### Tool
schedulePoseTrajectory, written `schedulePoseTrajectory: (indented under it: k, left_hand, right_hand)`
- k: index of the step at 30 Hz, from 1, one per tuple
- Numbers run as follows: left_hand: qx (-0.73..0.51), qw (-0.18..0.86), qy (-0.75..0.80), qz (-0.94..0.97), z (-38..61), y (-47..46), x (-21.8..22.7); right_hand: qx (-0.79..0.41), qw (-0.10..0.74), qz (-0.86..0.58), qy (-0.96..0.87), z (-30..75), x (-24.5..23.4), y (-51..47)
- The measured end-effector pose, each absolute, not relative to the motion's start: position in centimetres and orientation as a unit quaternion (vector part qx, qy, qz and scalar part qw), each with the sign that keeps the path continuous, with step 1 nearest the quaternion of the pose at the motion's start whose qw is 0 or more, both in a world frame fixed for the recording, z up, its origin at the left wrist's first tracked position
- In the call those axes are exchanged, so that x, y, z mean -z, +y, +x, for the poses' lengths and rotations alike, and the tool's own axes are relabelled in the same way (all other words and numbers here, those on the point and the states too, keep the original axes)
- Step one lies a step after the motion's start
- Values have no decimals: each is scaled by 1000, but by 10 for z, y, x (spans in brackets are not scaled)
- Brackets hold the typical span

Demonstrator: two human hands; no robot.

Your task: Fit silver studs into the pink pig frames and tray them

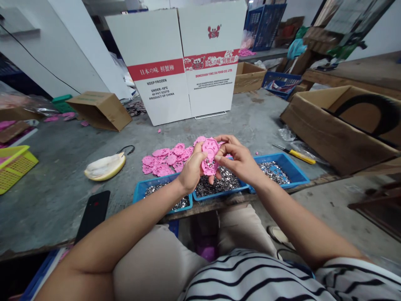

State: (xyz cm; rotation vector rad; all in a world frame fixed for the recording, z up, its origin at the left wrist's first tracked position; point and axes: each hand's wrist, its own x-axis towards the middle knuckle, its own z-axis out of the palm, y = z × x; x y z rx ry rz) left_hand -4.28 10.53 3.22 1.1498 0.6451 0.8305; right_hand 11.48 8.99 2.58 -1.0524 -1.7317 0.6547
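Far on the left of the grey table (59,146) I see a yellow-green basket (19,165) with little holes. Next is a flat black thing (93,212) like a phone, and behind it a plain brown box (108,109) tipped on its side. A curved thing (106,167) with a yellow skin and a pale inside lies near.

Then I see a heap of flat pink shapes (163,161) with bumpy, wavy edges. The tall white box (163,39) behind has red stripes and a red crab. It says KEEP FROZEN, PRODUCT OF CHINA and DONGSHAN YING JIA FOOD CO. LTD.

My left hand (191,168) is closed on the pink piece (210,147), thumb on its front. The piece is bright pink, with raised and sunk parts, and shiny bits sit low on it. It is up over the blue trays (189,203), which hold small silvery bits.

My right hand (237,158) has thumb and finger close together at its right edge; I can't tell if they pinch anything.

On the right are a yellow-handled tool (302,156) and an open cardboard box (332,131) with a black curved band (387,113).
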Motion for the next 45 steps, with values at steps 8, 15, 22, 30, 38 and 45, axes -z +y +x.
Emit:
schedulePoseTrajectory:
  k: [8,15,22,30,38,45]
  left_hand:
    - [-381,718,281,510,-42,105,-27]
    - [-387,715,287,506,-41,106,-24]
    - [-382,718,289,505,-41,107,-24]
    - [-348,694,314,547,-39,106,-23]
    - [-358,674,304,570,-41,106,-29]
    - [-356,656,325,580,-43,106,-32]
  right_hand:
    - [-273,503,-413,-708,114,-20,90]
    - [-241,484,-411,-733,116,-21,88]
    - [-202,505,-404,-735,114,-12,89]
    - [-244,527,-415,-700,112,-4,87]
    - [-220,617,-430,-621,110,-8,81]
    - [-268,659,-449,-541,119,7,84]
